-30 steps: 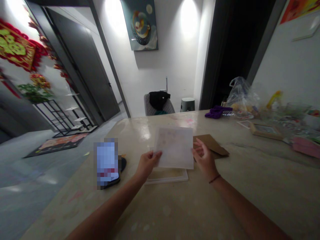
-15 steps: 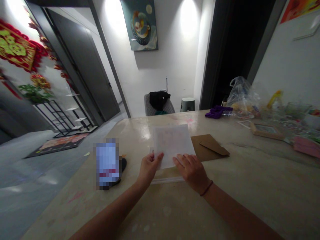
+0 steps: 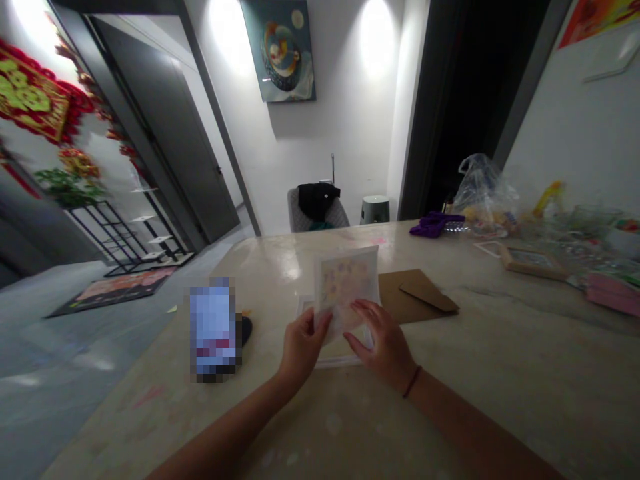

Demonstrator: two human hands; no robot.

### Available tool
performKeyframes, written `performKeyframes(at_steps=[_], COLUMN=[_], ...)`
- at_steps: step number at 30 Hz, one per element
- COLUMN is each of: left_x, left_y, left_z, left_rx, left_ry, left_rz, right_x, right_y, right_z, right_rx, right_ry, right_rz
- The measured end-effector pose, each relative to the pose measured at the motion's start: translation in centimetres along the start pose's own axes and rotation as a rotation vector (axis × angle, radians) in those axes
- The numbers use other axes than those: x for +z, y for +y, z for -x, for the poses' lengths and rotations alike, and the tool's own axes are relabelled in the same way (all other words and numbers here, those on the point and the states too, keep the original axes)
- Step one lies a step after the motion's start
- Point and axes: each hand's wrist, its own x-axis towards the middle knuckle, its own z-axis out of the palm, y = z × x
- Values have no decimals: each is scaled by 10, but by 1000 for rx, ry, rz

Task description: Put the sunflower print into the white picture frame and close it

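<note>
A whitish, translucent paper sheet point(image 3: 347, 270), with yellowish and pinkish blotches showing through it, is tilted up over the table. My left hand point(image 3: 303, 343) pinches its lower left part between thumb and fingers. My right hand point(image 3: 387, 343) touches its lower right part with the fingertips; the thumb is spread away from them. Beneath the sheet lies a flat, white-edged rectangular thing point(image 3: 340, 363), mostly covered by the sheet and my hands. A brown paper envelope point(image 3: 417, 297) with a pointed flap lies just right of the sheet.
A phone point(image 3: 214, 330), blurred out, stands on a dark holder at left. Toward the right are a purple cloth point(image 3: 434, 225), a clear plastic bag point(image 3: 485, 193), a wooden frame point(image 3: 533, 261) and pink paper point(image 3: 613, 292). Beyond the table point(image 3: 280, 427) stands a chair point(image 3: 295, 213).
The sheet has tilted up and shifted slightly right, and its coloured pattern shows more clearly. My right hand's thumb has spread from its fingers. More of the white-edged thing's left side shows.
</note>
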Motion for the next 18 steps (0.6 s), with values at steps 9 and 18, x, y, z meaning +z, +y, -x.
performKeyframes(at_steps=[9, 18], left_x=[-2, -3], left_y=[-10, -3], left_z=[13, 10], left_rx=[665, 869], left_ry=[-78, -55], left_rz=[-401, -730], right_x=[-2, 0], right_y=[-15, -19], right_z=[2, 1], right_rx=[212, 482], right_ry=[73, 127], right_rz=[-220, -628])
